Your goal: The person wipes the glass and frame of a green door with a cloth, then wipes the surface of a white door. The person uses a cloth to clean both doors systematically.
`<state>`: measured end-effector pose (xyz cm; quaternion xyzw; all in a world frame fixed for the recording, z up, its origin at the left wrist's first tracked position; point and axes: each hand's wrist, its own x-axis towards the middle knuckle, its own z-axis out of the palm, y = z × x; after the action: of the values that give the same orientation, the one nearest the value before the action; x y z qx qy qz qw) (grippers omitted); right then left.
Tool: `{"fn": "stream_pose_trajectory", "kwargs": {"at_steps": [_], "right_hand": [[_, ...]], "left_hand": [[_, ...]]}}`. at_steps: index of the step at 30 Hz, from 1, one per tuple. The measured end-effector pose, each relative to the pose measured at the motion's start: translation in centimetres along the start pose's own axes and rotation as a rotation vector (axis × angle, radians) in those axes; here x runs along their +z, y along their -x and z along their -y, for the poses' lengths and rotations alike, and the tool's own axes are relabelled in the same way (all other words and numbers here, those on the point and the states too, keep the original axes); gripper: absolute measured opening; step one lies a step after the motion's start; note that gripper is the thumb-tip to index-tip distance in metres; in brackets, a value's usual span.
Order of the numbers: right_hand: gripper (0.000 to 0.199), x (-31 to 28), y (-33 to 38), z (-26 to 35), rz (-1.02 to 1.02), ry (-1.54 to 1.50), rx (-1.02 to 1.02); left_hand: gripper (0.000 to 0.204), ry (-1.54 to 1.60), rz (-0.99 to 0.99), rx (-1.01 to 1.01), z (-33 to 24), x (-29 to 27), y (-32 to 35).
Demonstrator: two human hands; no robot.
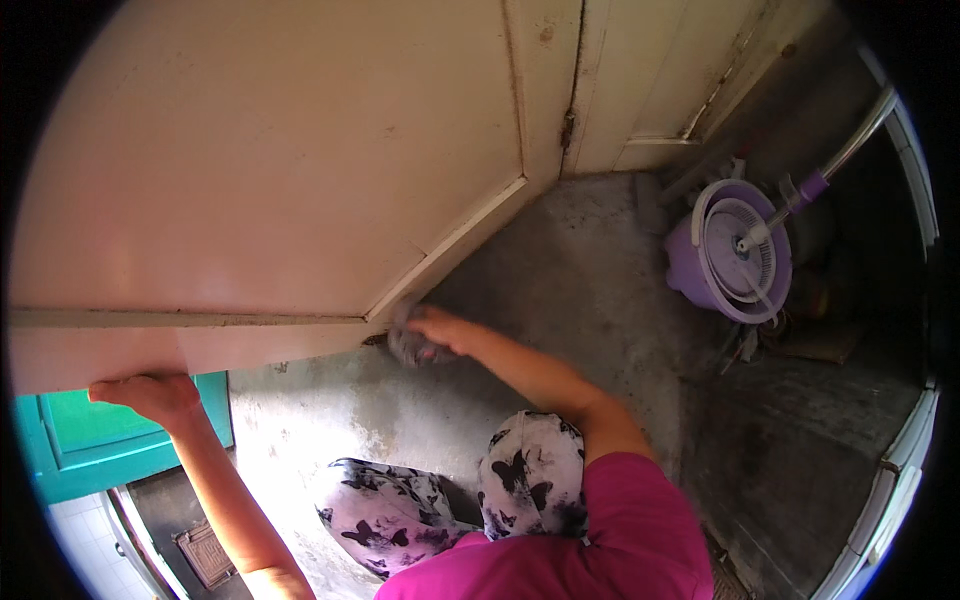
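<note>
The cream-painted wooden door (270, 160) fills the upper left, with raised trim along its panel. My left hand (155, 397) is closed over the door's near edge, its fingers partly hidden behind it. At the door's lower corner, my right hand (440, 328) is closed on a crumpled grey cloth (408, 338). The cloth lies against the door's corner, slightly blurred. A small dark gap or mark shows on the edge just left of the cloth.
A purple mop bucket (690, 265) with a spinner basket and a mop handle (850, 145) stands at the right. Behind my left hand is a green-and-teal panel (130, 455). The grey concrete floor (580, 260) runs underneath. My knees, in butterfly-print trousers (530, 470), are close by.
</note>
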<state>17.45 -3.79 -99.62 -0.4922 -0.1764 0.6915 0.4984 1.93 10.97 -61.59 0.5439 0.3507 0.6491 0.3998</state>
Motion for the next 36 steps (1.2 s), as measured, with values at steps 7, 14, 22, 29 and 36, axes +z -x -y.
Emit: {"fn": "stream_pose_trajectory", "kwargs": {"at_steps": [7,14,22,29,36], "right_hand": [[0.035,-6.0,4.6,1.8,-0.35,-0.681,-0.131],[0.048,-22.5,7.4,10.1,-1.042,-0.857,-0.536],[0.059,-13.1,-5.9,1.8,-1.474,-0.211,-0.544],[0.041,2.1,0.9,0.1,-0.079,-0.164,0.165],[0.054,-5.1,4.9,4.0,-0.162,0.358,-0.573]], "left_hand": [[0.095,0.054,0.065,-0.016,1.0,0.6,0.7],[0.103,0.023,0.1,-0.008,1.8,1.5,1.5],[0.101,0.029,0.168,0.123,1.3,2.2,1.7],[0.1,0.081,0.188,0.149,0.8,2.4,3.2],[0.086,0.184,0.19,0.066,3.8,1.0,1.0]]}}
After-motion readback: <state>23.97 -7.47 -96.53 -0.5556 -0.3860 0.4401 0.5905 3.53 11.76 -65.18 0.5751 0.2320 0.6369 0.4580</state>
